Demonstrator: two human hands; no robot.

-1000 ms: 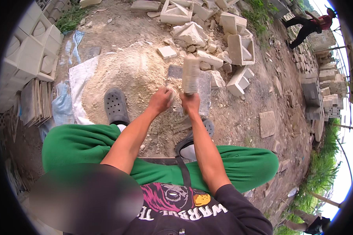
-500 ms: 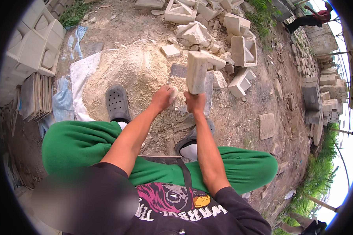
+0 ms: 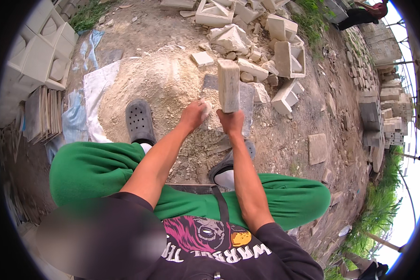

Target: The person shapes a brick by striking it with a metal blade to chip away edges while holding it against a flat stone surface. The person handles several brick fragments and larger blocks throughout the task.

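Note:
My right hand point(image 3: 231, 122) is wrapped round the grip of a wooden mallet point(image 3: 228, 86), whose blocky, dusty head stands above the fist. Just to its left, my left hand point(image 3: 194, 115) is closed round a small pale chunk of stone point(image 3: 206, 109), partly hidden by the fingers. Beneath both hands lies a dark flat slab point(image 3: 248, 105) strewn with cream-coloured crumbs. A wide heap of crushed pale rubble point(image 3: 149, 79) spreads to the left of the slab, partly over a white sheet point(image 3: 94, 100).
Broken pale blocks point(image 3: 289, 60) and fragments pile up beyond the slab. Moulded blocks point(image 3: 42, 37) are stacked at far left, above a row of thin boards point(image 3: 46, 114). My grey clogs point(image 3: 140, 122) flank the work. Another person point(image 3: 364, 16) is at the upper right.
The mallet has shifted slightly left, its head now tipped more upright over the slab. My left hand has barely moved. The other person at upper right has moved toward the top edge.

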